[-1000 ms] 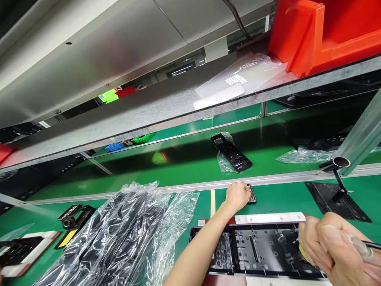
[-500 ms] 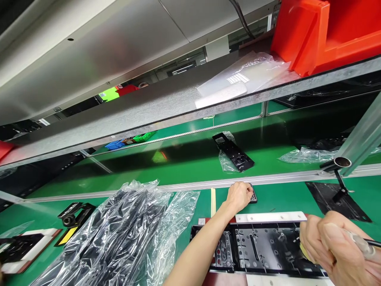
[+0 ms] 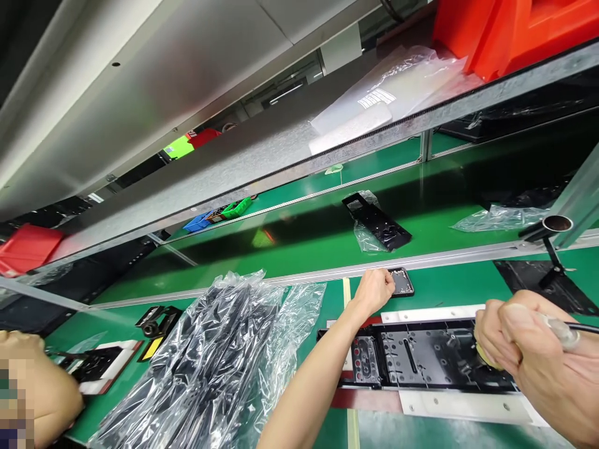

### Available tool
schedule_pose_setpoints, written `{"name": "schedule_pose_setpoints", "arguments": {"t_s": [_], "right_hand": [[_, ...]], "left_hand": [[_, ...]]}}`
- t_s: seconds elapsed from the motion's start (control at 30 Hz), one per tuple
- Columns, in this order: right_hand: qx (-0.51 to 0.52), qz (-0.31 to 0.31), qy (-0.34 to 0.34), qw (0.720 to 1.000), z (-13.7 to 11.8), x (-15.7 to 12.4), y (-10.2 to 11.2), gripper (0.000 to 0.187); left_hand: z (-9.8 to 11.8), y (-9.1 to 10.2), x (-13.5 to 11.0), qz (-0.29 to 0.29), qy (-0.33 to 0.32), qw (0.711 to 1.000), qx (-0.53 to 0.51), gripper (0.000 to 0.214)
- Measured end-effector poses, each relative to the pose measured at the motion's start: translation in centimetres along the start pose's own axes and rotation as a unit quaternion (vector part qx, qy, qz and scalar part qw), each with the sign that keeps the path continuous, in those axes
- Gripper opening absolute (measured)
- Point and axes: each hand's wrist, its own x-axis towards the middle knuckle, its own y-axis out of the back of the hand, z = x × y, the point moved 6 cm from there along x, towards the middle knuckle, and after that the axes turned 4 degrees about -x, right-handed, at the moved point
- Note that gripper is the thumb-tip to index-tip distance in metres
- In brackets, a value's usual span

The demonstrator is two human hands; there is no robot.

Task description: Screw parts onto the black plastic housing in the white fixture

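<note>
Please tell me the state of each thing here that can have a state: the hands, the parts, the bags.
left hand: stretched forward, fingers on the small black tray
small black tray: flat by the rail
right hand: closed around a tool
tool: gripped, tip on the black panel
black panel: lying flat in its fixture
plastic bags: crumpled, piled with dark parts inside

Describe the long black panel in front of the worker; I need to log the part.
The long black panel lies flat, inner side up, in a white-edged fixture on the green bench. It looks like moulded plastic, with ribs, holes and slots. The right hand holds a tool against its right end; the left forearm crosses its left end.
</note>
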Motion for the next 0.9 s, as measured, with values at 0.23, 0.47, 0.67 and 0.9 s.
{"name": "schedule_pose_setpoints", "arguments": {"t_s": [0.23,0.47,0.67,0.9], "right_hand": [[0.031,-0.022,-0.002,0.999,-0.1,0.4,-0.4,0.049],[0.041,-0.032,0.001,0.999,0.0,0.6,-0.9,0.05],[0.038,-0.036,0.012,0.999,-0.1,0.4,-0.7,0.049],[0.043,-0.036,0.003,0.998,-0.1,0.2,-0.7,0.047]], "left_hand": [[0.5,1.4,-1.4,0.029,0.007,0.997,-0.073,0.026],[0.3,1.4,-1.4,0.043,0.028,0.994,-0.101,0.026],[1.2,2.1,-1.9,0.072,0.023,0.988,-0.131,0.022],[5.2,3.1,-10.7,0.019,-0.052,0.984,-0.167,0.014]]}}
